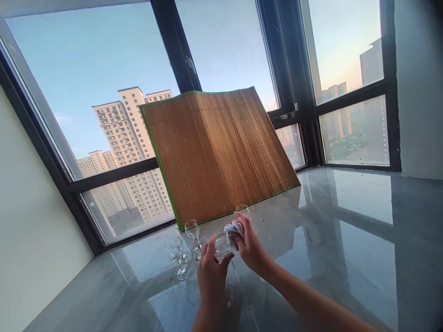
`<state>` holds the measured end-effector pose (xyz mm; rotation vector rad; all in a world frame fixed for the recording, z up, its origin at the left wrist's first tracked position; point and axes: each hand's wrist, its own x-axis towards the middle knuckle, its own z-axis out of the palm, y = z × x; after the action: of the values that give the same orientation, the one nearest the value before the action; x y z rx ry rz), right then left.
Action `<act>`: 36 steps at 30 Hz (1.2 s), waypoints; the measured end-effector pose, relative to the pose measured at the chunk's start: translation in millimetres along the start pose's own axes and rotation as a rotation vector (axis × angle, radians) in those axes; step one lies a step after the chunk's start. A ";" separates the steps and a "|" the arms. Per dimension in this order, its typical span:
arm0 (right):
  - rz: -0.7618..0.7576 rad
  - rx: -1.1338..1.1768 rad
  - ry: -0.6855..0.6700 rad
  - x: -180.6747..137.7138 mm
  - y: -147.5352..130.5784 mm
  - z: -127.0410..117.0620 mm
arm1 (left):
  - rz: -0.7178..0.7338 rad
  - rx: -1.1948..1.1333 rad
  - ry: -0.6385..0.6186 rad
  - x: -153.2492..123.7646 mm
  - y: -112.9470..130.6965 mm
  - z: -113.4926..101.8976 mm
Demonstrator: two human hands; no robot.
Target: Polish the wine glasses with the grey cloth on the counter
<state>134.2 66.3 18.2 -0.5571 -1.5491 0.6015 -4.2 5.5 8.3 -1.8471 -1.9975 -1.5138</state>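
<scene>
In the head view, my left hand [212, 263] is closed around a clear glass [221, 244], its thumb and fingers on opposite sides. My right hand [249, 246] grips a crumpled pale cloth [234, 232] against the glass's right side. How the far part of the glass is shaped is hidden by the cloth and fingers. Left of my left hand stand several small stemmed glasses, among them a front one [176, 251] and one further back [192, 229]. Just behind my right hand shows the rim of another clear glass [243, 211], its lower part covered by the fingers.
A brown bamboo mat [221, 152] with green edging leans upright against the dark window frame [304, 83]. Its lower edge rests on the glossy grey marbled surface [332, 258], behind the glasses. A white wall [27, 221] borders the left side.
</scene>
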 end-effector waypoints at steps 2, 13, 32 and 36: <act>0.040 -0.027 0.051 0.1 3.6 1.9 | 0.024 -0.011 0.016 -0.8 0.9 -0.2; 0.147 -0.032 -0.092 -3.9 -2.6 2.0 | -0.022 0.113 0.044 -1.4 -1.2 -3.8; -0.070 -0.213 -0.085 -6.0 1.2 -0.2 | -0.058 0.114 0.023 0.2 -2.1 -3.6; -0.071 -0.275 -0.160 -3.2 -0.4 -5.3 | -0.120 0.070 -0.014 -1.7 1.0 -1.2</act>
<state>139.7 64.1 16.4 -0.6700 -1.8107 0.3877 -3.5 3.3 8.5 -1.7461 -2.1749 -1.4412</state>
